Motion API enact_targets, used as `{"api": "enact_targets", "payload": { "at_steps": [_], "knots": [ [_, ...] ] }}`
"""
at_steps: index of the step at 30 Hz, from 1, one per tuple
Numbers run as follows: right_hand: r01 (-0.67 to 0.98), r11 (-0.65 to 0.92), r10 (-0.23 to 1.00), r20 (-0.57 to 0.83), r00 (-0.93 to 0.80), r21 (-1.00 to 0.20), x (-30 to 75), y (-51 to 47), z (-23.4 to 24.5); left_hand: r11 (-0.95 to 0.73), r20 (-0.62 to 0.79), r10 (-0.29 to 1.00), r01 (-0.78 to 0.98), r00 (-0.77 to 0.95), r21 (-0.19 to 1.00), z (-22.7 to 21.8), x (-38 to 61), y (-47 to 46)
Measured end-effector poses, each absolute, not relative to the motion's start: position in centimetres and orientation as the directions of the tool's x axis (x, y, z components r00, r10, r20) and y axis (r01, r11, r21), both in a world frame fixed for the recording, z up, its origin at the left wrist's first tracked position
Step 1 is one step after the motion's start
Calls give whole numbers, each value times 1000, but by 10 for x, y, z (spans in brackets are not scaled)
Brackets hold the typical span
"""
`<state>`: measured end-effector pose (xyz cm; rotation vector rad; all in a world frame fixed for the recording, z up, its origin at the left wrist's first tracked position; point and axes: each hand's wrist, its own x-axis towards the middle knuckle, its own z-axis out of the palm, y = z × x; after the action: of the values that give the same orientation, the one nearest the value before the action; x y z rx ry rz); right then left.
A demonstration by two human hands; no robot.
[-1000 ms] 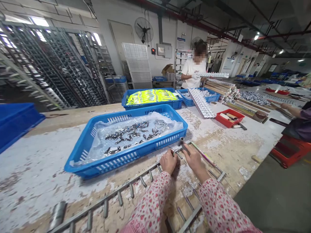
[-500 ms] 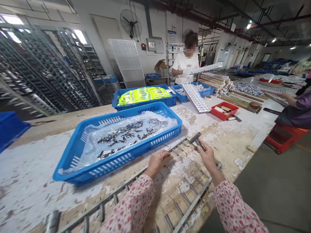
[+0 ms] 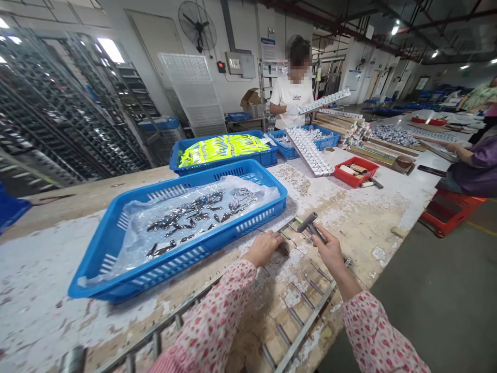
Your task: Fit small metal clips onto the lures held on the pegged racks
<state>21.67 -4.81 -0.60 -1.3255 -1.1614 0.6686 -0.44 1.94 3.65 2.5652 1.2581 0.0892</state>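
Left hand (image 3: pixel 265 248) shifted along the rack toward my hammer

My right grip closes round the T-shaped metal hammer's (image 3: pixel 308 221) handle, its head just above the far end of the metal rack (image 3: pixel 306 327) on the desk (image 3: pixel 363 233). My left fingers curl low over the rack; whether they pinch anything, I can't tell. Right-rail pegs (image 3: pixel 296 316) already carry thin bent wires, nothing hung on them; I judge the far end unfinished. Dark glossy pieces (image 3: pixel 202 207) lie loose in the blue basket (image 3: pixel 222 243). Lettering on the yellow packs (image 3: pixel 229 148), co-worker's T-shirt (image 3: pixel 292 90) and wall notice (image 3: pixel 268 49) is too blurred for me to read.
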Motion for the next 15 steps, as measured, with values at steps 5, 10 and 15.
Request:
{"api": "enact_targets", "payload": {
  "at_steps": [5, 10, 15],
  "knots": [
    [235, 194, 911, 263, 318, -953, 213, -47, -1, -526, -31, 837, 819, 547, 230, 18, 4, 29],
    [303, 255, 886, 347, 306, -918, 201, -36, 11, -270, 60, 962, 894, 266, 358, 17, 8, 30],
    [487, 411, 806, 557, 201, -771, 184, -23, 23, -98, 95, 994, 891, 61, 444, 12, 17, 32]
  ]
}}
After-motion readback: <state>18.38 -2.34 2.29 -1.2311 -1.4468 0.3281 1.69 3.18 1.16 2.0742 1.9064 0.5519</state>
